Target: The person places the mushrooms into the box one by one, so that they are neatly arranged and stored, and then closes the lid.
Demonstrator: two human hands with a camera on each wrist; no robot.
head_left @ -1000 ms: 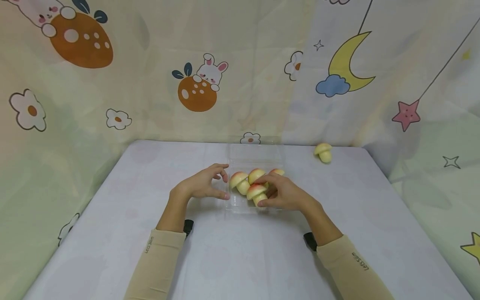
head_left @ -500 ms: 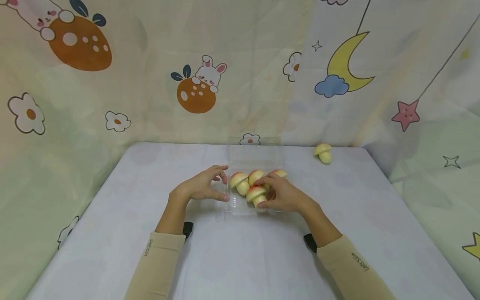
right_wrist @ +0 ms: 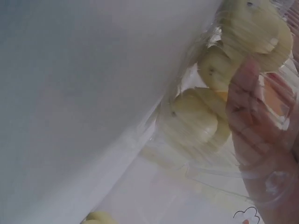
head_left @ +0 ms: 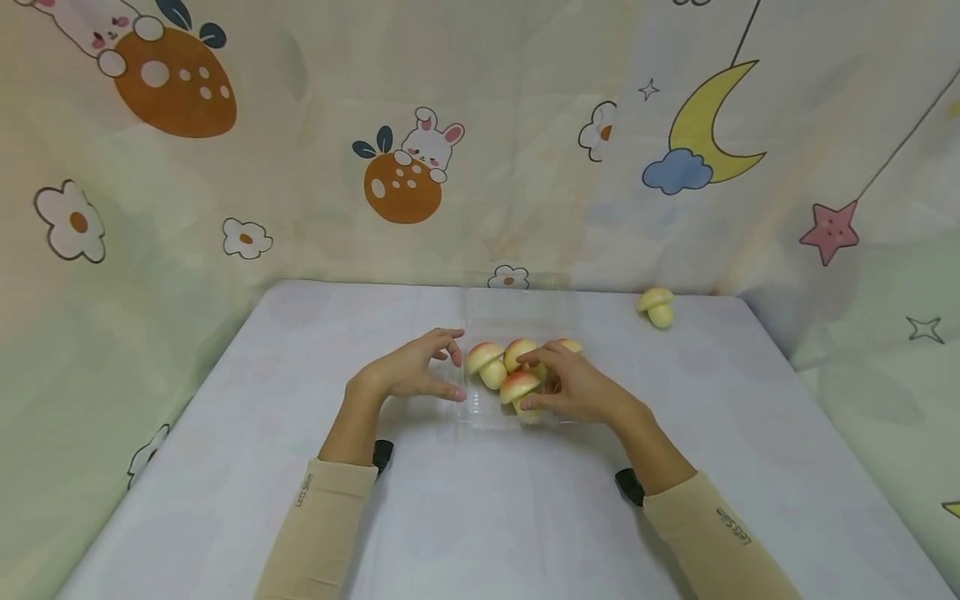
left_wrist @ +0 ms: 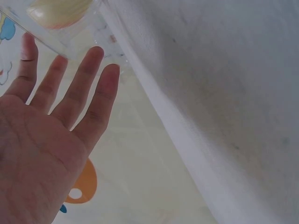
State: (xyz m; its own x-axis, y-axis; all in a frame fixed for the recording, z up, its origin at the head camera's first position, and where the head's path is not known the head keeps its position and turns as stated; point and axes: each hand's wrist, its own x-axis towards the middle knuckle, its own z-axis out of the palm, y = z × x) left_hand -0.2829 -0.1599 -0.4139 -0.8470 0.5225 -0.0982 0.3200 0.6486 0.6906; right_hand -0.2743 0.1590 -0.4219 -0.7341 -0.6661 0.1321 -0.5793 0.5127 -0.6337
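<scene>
A clear plastic box stands in the middle of the table with its lid raised at the back. Several mushroom-shaped pieces lie inside, pale yellow with reddish caps. My right hand reaches into the box from the right, thumb on the stem of the front mushroom and fingers bent over its far side. Part of the back-right mushroom is hidden behind that hand. At the box's left side, my left hand holds nothing; its spread fingertips are right at the wall, beside the left mushroom.
Another mushroom lies outside the box at the table's back right. A white cloth covers the table. Behind it hangs a printed curtain, close to the table's back edge.
The back-right mushroom has shifted slightly right, and a little more of the front mushroom's stem shows below my right thumb. My left hand stays by the box; the head view has swung slightly.
</scene>
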